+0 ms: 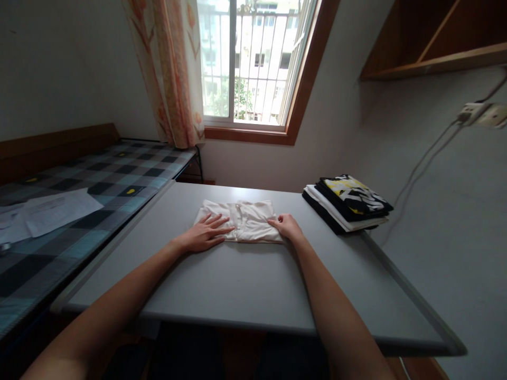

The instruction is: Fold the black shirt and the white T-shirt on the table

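Note:
A folded cream-white garment (247, 217) lies on the grey table (245, 285), near its middle. My left hand (206, 232) rests flat on the garment's left part, fingers spread and pointing right. My right hand (288, 226) sits at the garment's right edge, fingers curled onto the cloth; whether it pinches the fabric I cannot tell. Both forearms reach in from the near edge of the table.
A stack of folded clothes (348, 203), black, white and yellow-patterned on top, sits at the table's far right. A bed with a checked cover (99, 184) and white papers (51, 211) stands at the left. Window, curtain (174, 74) and a wall shelf (431, 42) are beyond.

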`<state>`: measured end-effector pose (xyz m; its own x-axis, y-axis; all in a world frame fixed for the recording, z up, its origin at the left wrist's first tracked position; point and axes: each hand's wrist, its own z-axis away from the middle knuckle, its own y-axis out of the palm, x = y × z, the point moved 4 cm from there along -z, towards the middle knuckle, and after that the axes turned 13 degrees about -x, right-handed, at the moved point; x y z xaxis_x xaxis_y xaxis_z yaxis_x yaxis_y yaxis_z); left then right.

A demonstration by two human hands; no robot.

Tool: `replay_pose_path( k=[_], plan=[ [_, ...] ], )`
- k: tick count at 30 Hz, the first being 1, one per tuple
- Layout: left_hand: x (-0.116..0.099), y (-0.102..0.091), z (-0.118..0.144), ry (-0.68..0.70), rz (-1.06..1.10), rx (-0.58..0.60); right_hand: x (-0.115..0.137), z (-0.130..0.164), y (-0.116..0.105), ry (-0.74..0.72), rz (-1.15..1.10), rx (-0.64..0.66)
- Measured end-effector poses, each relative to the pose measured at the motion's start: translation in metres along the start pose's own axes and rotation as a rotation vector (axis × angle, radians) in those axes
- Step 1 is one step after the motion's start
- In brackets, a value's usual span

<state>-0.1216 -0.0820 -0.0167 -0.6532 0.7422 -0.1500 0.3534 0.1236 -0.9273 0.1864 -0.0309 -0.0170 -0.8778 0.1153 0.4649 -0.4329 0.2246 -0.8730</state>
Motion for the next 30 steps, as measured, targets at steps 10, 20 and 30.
replay_pose_path(
  k=[10, 20, 30],
  plan=[
    [-0.002, 0.000, 0.001, 0.020, -0.018, 0.018, -0.002, -0.005, 0.008, 0.053, -0.212, -0.090],
    [0.006, -0.002, 0.002, -0.067, 0.086, -0.076, -0.027, -0.012, -0.029, 0.314, -0.648, -0.108],
    [0.026, -0.006, -0.002, -0.317, 0.310, -0.376, 0.111, -0.009, -0.067, -0.071, -0.854, 0.074]
  ],
)
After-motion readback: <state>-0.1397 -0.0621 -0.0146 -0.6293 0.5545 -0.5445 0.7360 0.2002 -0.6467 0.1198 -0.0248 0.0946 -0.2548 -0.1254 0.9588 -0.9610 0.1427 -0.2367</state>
